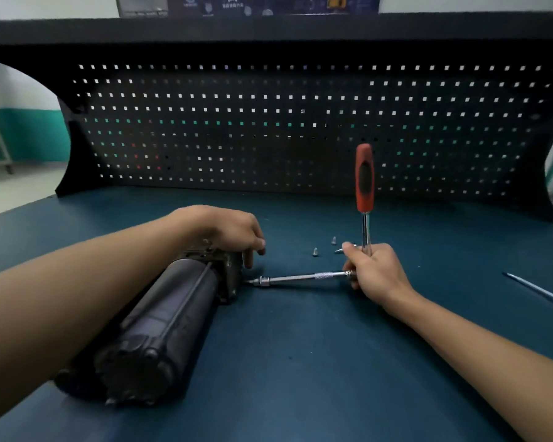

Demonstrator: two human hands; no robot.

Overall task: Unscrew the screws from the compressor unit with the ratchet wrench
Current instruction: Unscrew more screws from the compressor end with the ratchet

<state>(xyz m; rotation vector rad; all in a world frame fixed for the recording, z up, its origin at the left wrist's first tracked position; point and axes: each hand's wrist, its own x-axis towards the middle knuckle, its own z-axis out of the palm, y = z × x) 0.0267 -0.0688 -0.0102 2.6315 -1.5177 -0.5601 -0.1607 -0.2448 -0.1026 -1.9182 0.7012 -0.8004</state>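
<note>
Some silver screws [315, 252] loose on blue bench [300, 346] | black cylindrical compressor unit [173, 307] lies on bench, left hand [224, 231] fingers curled over its end | right hand [377, 275] fingers clamped round red-handled steel ratchet wrench [364, 180] | advice: keep extension [300, 277] square, press inward, short swings

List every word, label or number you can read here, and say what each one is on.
Banner along the top edge: white lettering and logos, too blurred to read.
Ratchet wrench: no lettering visible.
Compressor unit: no label visible.
</note>
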